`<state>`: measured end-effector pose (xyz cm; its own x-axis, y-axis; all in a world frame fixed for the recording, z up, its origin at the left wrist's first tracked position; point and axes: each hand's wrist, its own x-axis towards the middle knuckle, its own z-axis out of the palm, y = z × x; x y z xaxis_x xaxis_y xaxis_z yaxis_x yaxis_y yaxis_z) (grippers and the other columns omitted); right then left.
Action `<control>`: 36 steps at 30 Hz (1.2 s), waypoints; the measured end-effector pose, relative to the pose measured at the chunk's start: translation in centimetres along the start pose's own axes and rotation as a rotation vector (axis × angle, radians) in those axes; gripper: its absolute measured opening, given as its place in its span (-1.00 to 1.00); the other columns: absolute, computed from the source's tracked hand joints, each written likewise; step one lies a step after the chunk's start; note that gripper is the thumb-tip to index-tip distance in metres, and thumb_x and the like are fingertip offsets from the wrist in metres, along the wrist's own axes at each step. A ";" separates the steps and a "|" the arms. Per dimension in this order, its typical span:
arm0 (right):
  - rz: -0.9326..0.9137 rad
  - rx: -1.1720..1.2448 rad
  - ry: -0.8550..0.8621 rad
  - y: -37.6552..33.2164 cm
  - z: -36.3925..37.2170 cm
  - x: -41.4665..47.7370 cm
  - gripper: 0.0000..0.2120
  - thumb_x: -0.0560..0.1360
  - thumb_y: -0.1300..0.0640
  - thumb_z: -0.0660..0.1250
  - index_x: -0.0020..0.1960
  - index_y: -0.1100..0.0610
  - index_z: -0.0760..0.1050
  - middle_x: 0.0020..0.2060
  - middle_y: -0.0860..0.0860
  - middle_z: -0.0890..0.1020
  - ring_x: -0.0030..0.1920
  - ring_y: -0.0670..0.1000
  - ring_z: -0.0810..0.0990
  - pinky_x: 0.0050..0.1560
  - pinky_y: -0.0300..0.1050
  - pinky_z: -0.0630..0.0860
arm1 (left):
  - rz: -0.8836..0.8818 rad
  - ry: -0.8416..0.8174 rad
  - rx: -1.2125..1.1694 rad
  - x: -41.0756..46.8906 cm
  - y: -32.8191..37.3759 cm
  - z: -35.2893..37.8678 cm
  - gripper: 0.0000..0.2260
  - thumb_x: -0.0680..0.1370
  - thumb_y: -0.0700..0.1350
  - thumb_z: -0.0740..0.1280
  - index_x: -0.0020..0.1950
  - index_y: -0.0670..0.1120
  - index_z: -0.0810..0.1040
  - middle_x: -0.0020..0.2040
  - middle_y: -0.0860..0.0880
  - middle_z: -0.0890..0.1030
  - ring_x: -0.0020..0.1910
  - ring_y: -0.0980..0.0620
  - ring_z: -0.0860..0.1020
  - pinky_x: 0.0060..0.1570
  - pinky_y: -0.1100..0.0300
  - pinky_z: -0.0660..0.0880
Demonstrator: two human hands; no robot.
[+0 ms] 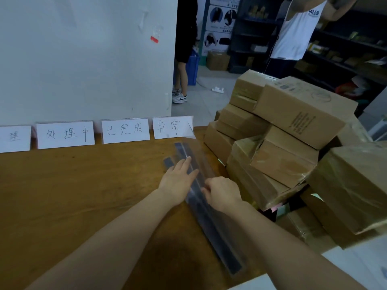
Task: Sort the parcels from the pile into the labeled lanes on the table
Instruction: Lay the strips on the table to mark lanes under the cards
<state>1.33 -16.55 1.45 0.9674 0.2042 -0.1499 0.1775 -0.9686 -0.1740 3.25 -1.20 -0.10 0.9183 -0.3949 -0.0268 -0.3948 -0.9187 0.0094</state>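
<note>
A long flat parcel [217, 233], dark strips in a clear sleeve, lies slanted on the wooden table [73, 185], reaching from near the rightmost lane card [172, 127] down to the table's front edge. My left hand [178, 181] rests flat on its upper part, fingers spread. My right hand [224, 194] pinches the parcel's right edge at mid-length. A second dark strip [168, 163] shows just left of my left fingers. The pile of brown cardboard parcels [293, 147] is stacked at the right.
Several white lane cards stand along the wall: a partly cut-off one [14, 139], a second [66, 135] and a third [125, 130]. Two people stand behind, one by a blue crate [193, 68], one at dark shelves [345, 49].
</note>
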 end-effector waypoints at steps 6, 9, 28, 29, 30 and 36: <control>-0.074 0.207 -0.109 0.1 0.1 0.0 -0.71 0.59 -0.10 0.32 -0.26 -0.02 0.47 -0.32 -0.06 0.56 -0.26 -0.07 0.57 -0.09 -0.08 0.58 | 0.051 -0.083 0.176 -0.1 -1.4 -1.0 -0.82 0.58 -0.18 0.25 0.14 0.00 0.54 0.08 -0.02 0.62 0.18 -0.01 0.52 0.49 -0.06 0.07; 0.073 0.411 -0.053 1.3 0.0 0.5 -0.62 0.56 -0.24 0.29 -0.25 0.03 0.48 -0.34 -0.05 0.56 -0.30 -0.07 0.55 -0.13 -0.05 0.55 | 0.096 -0.154 0.182 -1.0 -2.8 -0.7 -0.86 0.58 -0.22 0.24 0.03 -0.04 0.55 -0.04 0.00 0.63 -0.03 -0.02 0.57 0.11 0.12 0.40; 0.385 0.060 -0.341 5.0 3.1 1.3 -0.52 0.56 -0.06 0.39 0.38 0.17 0.45 0.31 0.11 0.57 0.31 0.12 0.54 0.18 -0.09 0.51 | 0.024 -0.177 0.077 -3.8 -6.3 -0.2 -0.89 0.60 -0.17 0.24 0.09 -0.07 0.53 -0.06 -0.03 0.60 -0.06 -0.05 0.58 -0.04 0.05 0.58; 0.340 0.060 -0.381 4.8 3.6 1.2 -0.53 0.57 -0.05 0.38 0.38 0.16 0.45 0.31 0.10 0.57 0.31 0.11 0.54 0.24 -0.06 0.51 | 0.019 -0.173 0.071 -3.8 -6.4 -0.1 -0.90 0.60 -0.16 0.25 0.08 -0.07 0.53 -0.07 -0.02 0.60 -0.07 -0.04 0.58 -0.04 0.05 0.58; 0.304 0.067 -0.408 4.5 3.9 1.1 -0.54 0.58 -0.03 0.37 0.39 0.15 0.45 0.31 0.09 0.57 0.31 0.10 0.54 0.29 -0.03 0.49 | 0.013 -0.170 0.065 -3.8 -6.4 0.0 -0.91 0.59 -0.17 0.26 0.07 -0.07 0.53 -0.07 -0.02 0.60 -0.08 -0.03 0.57 -0.05 0.05 0.58; 0.198 0.078 -0.420 4.0 4.5 1.7 -0.69 0.54 0.06 0.44 0.24 0.14 0.57 0.16 0.07 0.65 0.19 0.08 0.61 0.20 -0.02 0.55 | 0.006 -0.183 0.071 -3.7 -6.8 0.0 -0.90 0.56 -0.23 0.26 -0.05 -0.04 0.51 -0.14 0.03 0.57 -0.14 0.01 0.55 -0.18 0.17 0.51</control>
<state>2.85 -19.46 -3.92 0.8217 0.0716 -0.5654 -0.0329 -0.9845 -0.1725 2.55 6.46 -0.02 0.8981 -0.3874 -0.2082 -0.4072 -0.9113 -0.0607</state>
